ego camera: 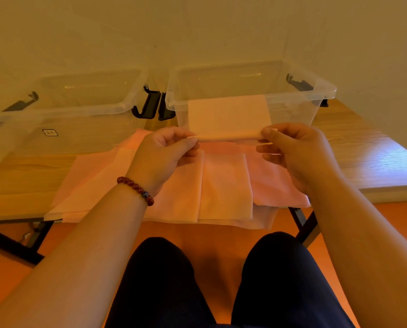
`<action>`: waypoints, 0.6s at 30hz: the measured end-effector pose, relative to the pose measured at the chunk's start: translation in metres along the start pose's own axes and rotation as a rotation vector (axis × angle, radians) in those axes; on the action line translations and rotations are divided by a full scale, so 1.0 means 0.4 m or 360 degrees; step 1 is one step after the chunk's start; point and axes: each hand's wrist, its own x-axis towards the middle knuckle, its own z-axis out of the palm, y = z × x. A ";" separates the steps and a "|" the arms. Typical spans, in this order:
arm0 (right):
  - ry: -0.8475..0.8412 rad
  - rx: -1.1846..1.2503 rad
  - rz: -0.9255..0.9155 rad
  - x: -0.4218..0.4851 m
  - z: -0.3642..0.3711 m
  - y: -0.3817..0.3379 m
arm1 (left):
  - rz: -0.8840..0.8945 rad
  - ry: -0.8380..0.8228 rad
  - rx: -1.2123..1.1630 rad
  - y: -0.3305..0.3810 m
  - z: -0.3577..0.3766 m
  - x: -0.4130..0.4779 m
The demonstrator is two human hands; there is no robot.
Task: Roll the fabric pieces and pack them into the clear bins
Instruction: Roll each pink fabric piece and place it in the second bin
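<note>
Far left on the table (20, 176), the left bin (84, 129) stands open for packing. Left hand (164, 152) pinches one end of the half-rolled sheet (228, 114), right hand (299, 152) the other, lifted over the pile (223, 185), probably to roll it tight; the right bin (320, 89) waits just behind.

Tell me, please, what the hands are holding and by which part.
Both hands hold one pale fabric piece, partly rolled. The left hand pinches the roll's left end, the right hand its right end.
</note>
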 end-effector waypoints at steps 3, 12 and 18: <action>0.0025 0.0032 -0.0034 0.002 0.003 0.000 | 0.0006 0.0036 -0.0003 -0.002 0.004 0.002; -0.0089 0.0066 -0.0025 -0.003 -0.009 0.004 | 0.0015 0.0144 0.0018 0.004 0.012 0.005; -0.0004 0.0041 -0.0014 0.001 -0.005 0.004 | 0.0051 0.0097 -0.0027 0.002 0.007 0.001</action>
